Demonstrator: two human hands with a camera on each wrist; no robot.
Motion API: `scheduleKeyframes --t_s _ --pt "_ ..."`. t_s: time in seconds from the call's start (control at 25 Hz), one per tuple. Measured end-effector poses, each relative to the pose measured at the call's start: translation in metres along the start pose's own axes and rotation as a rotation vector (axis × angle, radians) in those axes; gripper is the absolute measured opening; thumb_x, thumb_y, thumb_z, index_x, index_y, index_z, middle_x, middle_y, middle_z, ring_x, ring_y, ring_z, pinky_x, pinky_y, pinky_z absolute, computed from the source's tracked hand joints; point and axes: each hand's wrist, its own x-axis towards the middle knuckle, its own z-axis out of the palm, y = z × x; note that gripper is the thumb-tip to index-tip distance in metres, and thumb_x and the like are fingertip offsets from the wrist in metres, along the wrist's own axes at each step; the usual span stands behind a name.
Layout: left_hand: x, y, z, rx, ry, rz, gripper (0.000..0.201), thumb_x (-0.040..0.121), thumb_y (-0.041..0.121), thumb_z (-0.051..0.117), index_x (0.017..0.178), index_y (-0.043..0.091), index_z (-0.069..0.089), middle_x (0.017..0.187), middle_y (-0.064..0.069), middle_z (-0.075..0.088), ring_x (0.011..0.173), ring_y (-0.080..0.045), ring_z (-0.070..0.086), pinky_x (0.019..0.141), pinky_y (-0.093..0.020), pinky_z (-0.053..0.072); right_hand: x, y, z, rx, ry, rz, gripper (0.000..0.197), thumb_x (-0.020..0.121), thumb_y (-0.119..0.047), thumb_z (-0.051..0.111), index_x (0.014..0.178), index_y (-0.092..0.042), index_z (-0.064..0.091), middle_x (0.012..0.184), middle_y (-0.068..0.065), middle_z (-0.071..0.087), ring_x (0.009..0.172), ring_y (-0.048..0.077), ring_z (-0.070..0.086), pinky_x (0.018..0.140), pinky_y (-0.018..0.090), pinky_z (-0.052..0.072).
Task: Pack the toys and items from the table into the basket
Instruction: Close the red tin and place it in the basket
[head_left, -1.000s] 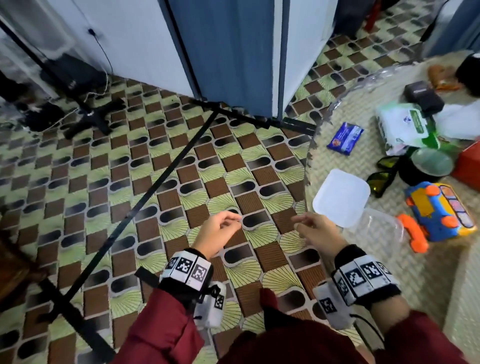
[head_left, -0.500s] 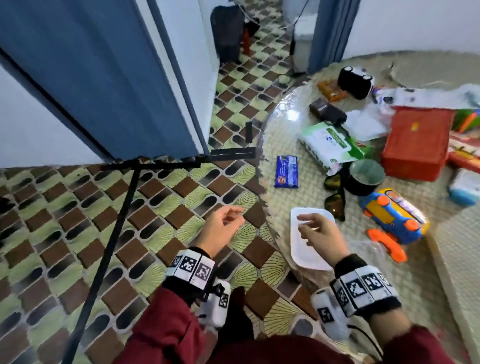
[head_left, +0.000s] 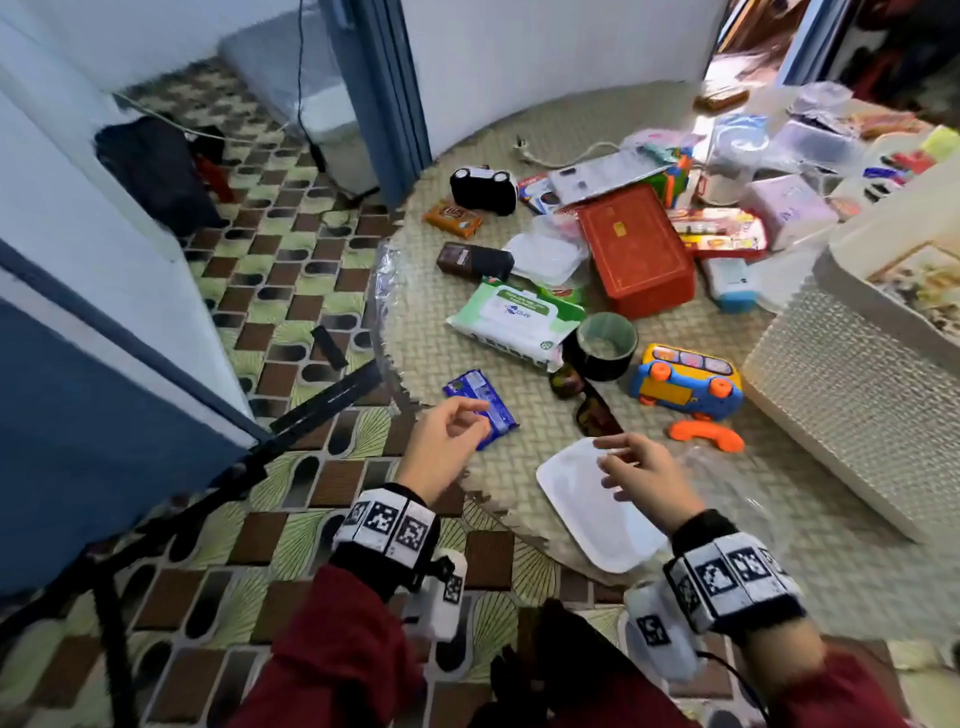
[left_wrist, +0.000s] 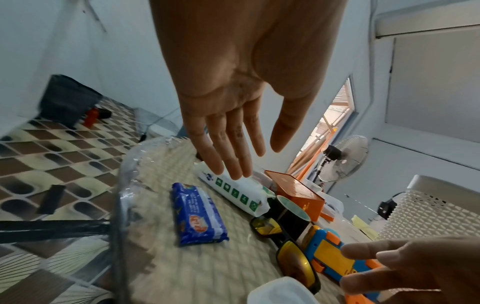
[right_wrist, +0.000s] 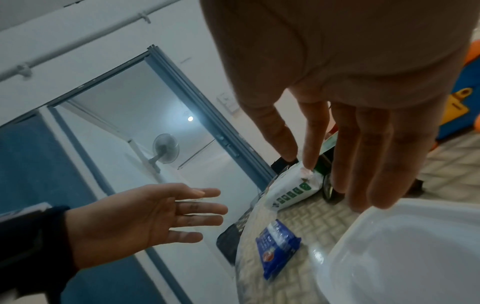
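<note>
From the head view, the packing looks barely begun, by my reading: the round counter (head_left: 519, 525) is crowded with things, among them a blue packet (head_left: 485, 402), a pack of wipes (head_left: 514, 319), a red box (head_left: 636, 249), a toy phone (head_left: 685, 382) with its orange handset (head_left: 709, 436), sunglasses (head_left: 587, 402) and a white lid (head_left: 592, 514). The white basket (head_left: 857, 395) stands at the right edge of the counter; something printed shows at its top, but what it holds is unclear. The left hand (head_left: 441, 449) hovers at the near left edge, just beside the blue packet, its grip loose and holding nothing. The right hand (head_left: 641, 475) hangs over the white lid, fingers apart, also empty.

In the left wrist view, the left hand (left_wrist: 233, 115) is spread flat with straight fingers above the counter; the blue packet (left_wrist: 198, 214) lies below and nearer, not touched. The right hand's fingertips (left_wrist: 363, 252) reach in from the right over the toy phone (left_wrist: 330, 253).

In the right wrist view, the right hand (right_wrist: 350, 115) has its fingers straight and apart above the rim of the white lid (right_wrist: 402, 246), without clear contact. The left hand (right_wrist: 145, 220) is spread open off the counter's left edge, with the blue packet (right_wrist: 278, 246) between the two hands.
</note>
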Motion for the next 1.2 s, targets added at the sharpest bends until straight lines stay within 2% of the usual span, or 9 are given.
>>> scheduleKeyframes --t_s 0.12,0.28,0.44,0.64,0.8,0.92,1.0,1.08,1.2 --pt "0.041 0.016 0.004 0.01 -0.075 0.063 0.017 0.09 0.006 0.059 0.102 0.018 0.063 0.098 -0.008 0.067 0.088 -0.014 0.061 0.073 -0.01 0.047 0.018 -0.009 -0.002 0.074 0.078 0.018 0.017 0.088 0.001 0.052 0.101 -0.006 0.059 0.078 0.007 0.055 0.062 0.017 0.053 0.046 0.014 0.041" --pt "0.097 0.04 0.015 -0.023 -0.126 0.116 0.019 0.088 0.003 0.061 0.095 0.021 0.064 0.093 -0.003 0.066 0.085 -0.012 0.06 0.082 -0.024 0.049 0.056 -0.024 -0.012 0.105 0.166 -0.001 0.017 0.087 0.001 0.053 0.097 -0.011 0.06 0.082 0.006 0.059 0.066 0.016 0.054 0.059 0.023 0.043" --pt "0.138 0.065 0.025 0.006 -0.155 0.178 0.018 0.088 0.002 0.06 0.1 0.014 0.065 0.095 -0.003 0.066 0.085 -0.01 0.059 0.076 -0.013 0.047 0.089 -0.04 -0.022 0.105 0.201 -0.003 0.019 0.086 -0.002 0.052 0.098 -0.014 0.061 0.075 0.002 0.058 0.069 0.018 0.054 0.064 0.03 0.041" --pt "0.205 0.096 0.039 0.063 -0.233 0.226 0.019 0.087 0.006 0.064 0.104 0.012 0.065 0.1 -0.003 0.066 0.095 -0.014 0.06 0.084 -0.02 0.049 0.13 -0.064 -0.037 0.16 0.32 0.033 0.019 0.086 -0.005 0.056 0.09 -0.023 0.06 0.078 0.005 0.06 0.067 0.019 0.053 0.065 0.034 0.043" --pt "0.271 0.115 0.053 0.151 -0.296 0.275 0.027 0.088 0.011 0.064 0.115 0.01 0.062 0.111 0.0 0.06 0.108 -0.013 0.053 0.092 -0.02 0.038 0.165 -0.08 -0.048 0.251 0.493 0.106 0.024 0.084 -0.005 0.057 0.103 -0.02 0.054 0.079 -0.001 0.055 0.079 0.024 0.056 0.083 0.047 0.049" --pt "0.327 0.127 0.069 0.247 -0.364 0.33 0.037 0.087 0.016 0.066 0.123 0.012 0.057 0.124 -0.003 0.058 0.115 -0.014 0.051 0.093 -0.02 0.035 0.191 -0.087 -0.055 0.311 0.633 0.184 0.047 0.084 -0.007 0.06 0.127 -0.013 0.042 0.089 -0.004 0.049 0.09 0.024 0.053 0.092 0.052 0.048" --pt "0.364 0.132 0.082 0.281 -0.424 0.317 0.048 0.085 0.021 0.069 0.129 0.014 0.052 0.132 -0.005 0.054 0.12 -0.02 0.051 0.102 -0.028 0.038 0.207 -0.09 -0.059 0.333 0.711 0.221 0.06 0.084 -0.009 0.062 0.137 -0.013 0.033 0.108 0.0 0.051 0.103 0.023 0.052 0.097 0.051 0.045" --pt "0.389 0.138 0.096 0.305 -0.489 0.311 0.062 0.082 0.03 0.072 0.136 0.015 0.046 0.138 -0.007 0.049 0.123 -0.025 0.051 0.107 -0.04 0.039 0.218 -0.092 -0.059 0.366 0.736 0.24 0.069 0.086 -0.01 0.062 0.143 -0.013 0.024 0.129 0.007 0.045 0.119 0.023 0.047 0.102 0.051 0.041" --pt "0.421 0.146 0.118 0.402 -0.563 0.318 0.073 0.084 0.033 0.071 0.145 0.018 0.034 0.148 -0.006 0.039 0.135 -0.023 0.04 0.112 -0.041 0.032 0.233 -0.093 -0.054 0.445 0.746 0.249 0.074 0.088 -0.007 0.06 0.147 -0.011 0.015 0.142 0.009 0.037 0.127 0.025 0.045 0.106 0.051 0.037"
